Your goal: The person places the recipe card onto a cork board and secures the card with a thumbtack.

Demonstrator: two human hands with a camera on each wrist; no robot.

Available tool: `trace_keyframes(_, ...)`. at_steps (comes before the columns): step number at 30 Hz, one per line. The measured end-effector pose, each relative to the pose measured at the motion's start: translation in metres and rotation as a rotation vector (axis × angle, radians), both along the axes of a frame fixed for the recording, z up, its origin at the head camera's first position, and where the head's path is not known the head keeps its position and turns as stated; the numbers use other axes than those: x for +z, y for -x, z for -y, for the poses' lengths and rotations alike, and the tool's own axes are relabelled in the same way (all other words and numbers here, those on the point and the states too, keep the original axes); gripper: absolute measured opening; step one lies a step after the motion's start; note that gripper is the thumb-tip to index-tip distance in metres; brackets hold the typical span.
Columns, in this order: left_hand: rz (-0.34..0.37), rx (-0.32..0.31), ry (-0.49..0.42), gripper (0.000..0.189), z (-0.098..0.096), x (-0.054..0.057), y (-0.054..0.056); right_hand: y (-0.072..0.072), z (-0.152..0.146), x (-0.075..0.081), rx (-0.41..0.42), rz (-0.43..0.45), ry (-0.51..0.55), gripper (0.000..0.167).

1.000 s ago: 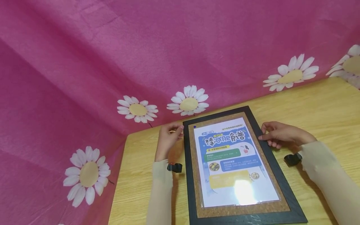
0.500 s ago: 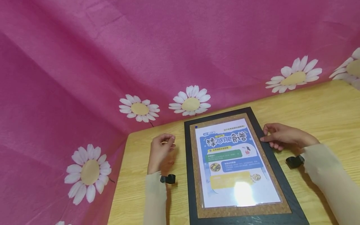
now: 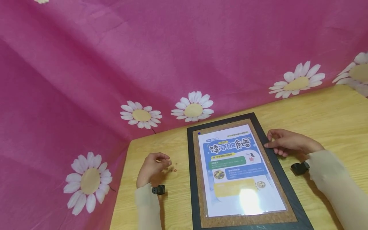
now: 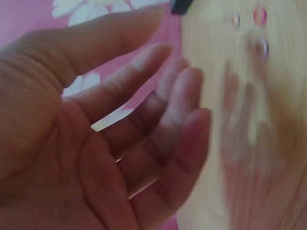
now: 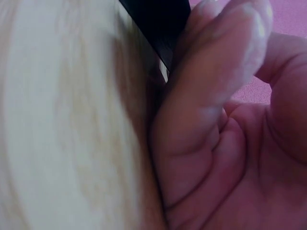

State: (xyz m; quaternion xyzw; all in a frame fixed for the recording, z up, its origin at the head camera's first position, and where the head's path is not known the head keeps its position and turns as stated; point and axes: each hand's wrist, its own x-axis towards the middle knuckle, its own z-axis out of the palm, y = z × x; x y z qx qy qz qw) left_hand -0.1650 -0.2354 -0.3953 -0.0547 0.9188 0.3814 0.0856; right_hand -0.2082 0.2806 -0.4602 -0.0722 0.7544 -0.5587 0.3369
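Note:
A black-framed cork board (image 3: 196, 191) lies on the table. On it rests a glossy printed sheet (image 3: 212, 204), with a blue pushpin (image 3: 199, 133) at its upper left corner. My right hand (image 3: 291, 142) pinches the frame's right edge; the right wrist view shows curled fingers against the black frame (image 5: 165, 28). Left of the board, my left hand (image 3: 153, 166) hovers over the table, fingers loosely bent and apart, holding nothing. Several tiny round pieces, one a red ring-like piece (image 4: 260, 16), lie on the wood just beyond its fingertips. Their kind is too blurred to tell.
The wooden table (image 3: 322, 111) meets a pink cloth backdrop (image 3: 161, 57) printed with white daisies. A bright light reflection covers the lower part of the sheet.
My left hand has left the board's upper left edge and moved left and toward me, near the tiny pieces, which now show. My right hand stays at the right edge.

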Motion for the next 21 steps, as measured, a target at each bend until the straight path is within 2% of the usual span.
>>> trace_keyframes(4, 0.031, -0.001, 0.049, 0.010, 0.005, 0.000, -0.002, 0.000, 0.000, -0.002, -0.007, -0.008, -0.008, 0.030)
trace_keyframes(10, 0.100, 0.026, 0.071, 0.007, -0.001, -0.003, -0.002, 0.001, -0.002, -0.003, 0.000, -0.021, -0.037, 0.030)
trace_keyframes(14, 0.108, 0.042, 0.108, 0.008, -0.005, -0.007, -0.002, 0.003, -0.002, -0.003, 0.002, -0.028, -0.048, 0.031)
trace_keyframes(21, 0.122, 0.056, 0.144, 0.010, -0.008, -0.008, -0.003, 0.002, 0.001, 0.000, 0.011, -0.025, -0.056, 0.032)
